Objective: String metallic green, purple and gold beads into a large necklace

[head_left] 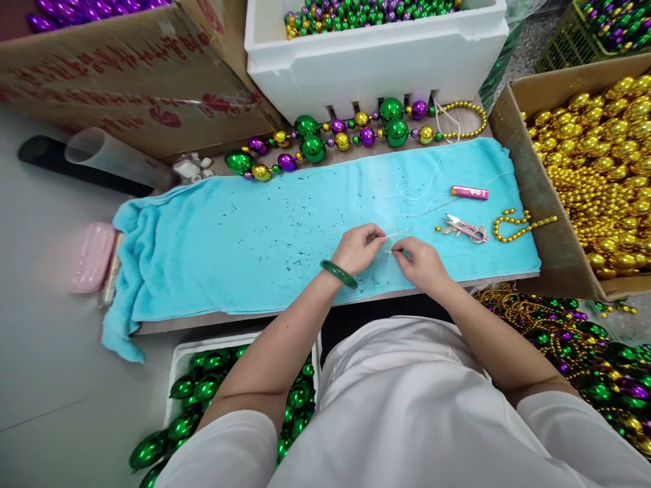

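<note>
Both my hands meet over the blue towel, close to its front edge. My left hand, below a green bangle, pinches a thin white string. Close beside it, my right hand is also pinched, with a short bit of the string at its fingertips. Loops of the string trail back over the towel. To the right lie thread snips, a pink lighter and a short strand of gold beads. Behind the towel rests a beaded garland in green, purple and gold.
A white foam box of small beads stands at the back. To the right is a cardboard box of gold beads; another cardboard box stands back left. Green ornaments fill a bin below left. Bead strands lie low right.
</note>
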`<state>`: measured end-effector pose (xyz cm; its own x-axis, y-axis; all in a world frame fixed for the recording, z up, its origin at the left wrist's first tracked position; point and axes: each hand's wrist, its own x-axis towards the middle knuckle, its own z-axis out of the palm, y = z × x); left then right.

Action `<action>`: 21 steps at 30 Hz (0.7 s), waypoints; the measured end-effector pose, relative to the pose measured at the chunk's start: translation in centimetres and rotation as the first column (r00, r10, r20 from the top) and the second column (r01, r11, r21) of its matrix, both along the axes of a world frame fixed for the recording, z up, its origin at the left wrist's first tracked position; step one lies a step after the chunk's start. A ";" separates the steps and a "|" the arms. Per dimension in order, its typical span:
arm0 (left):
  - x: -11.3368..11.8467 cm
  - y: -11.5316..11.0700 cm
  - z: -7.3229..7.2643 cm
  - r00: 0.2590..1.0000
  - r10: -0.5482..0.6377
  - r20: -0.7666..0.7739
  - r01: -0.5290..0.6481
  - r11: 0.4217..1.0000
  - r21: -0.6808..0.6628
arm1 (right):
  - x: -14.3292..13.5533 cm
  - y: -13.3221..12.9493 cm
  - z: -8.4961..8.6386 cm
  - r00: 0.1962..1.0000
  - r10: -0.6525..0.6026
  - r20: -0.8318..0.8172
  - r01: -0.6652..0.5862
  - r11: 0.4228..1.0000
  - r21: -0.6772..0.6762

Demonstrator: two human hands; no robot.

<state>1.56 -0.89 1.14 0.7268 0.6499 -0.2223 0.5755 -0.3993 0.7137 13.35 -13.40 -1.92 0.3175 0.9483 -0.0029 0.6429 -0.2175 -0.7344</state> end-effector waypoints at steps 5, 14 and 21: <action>-0.3 0.9 -0.1 0.993 0.108 0.038 -0.109 0.993 0.031 | 2.3 0.2 0.4 0.984 -0.156 -0.087 0.160 0.986 0.038; -1.0 0.2 -0.7 0.943 -0.331 -0.039 0.331 0.912 0.242 | 3.2 -0.9 1.4 0.948 0.142 0.286 -0.073 0.968 -0.240; -0.6 -0.9 -1.2 0.865 -0.425 -0.265 0.500 0.774 0.389 | 3.7 0.0 0.4 0.968 -0.202 0.149 0.210 0.977 -0.038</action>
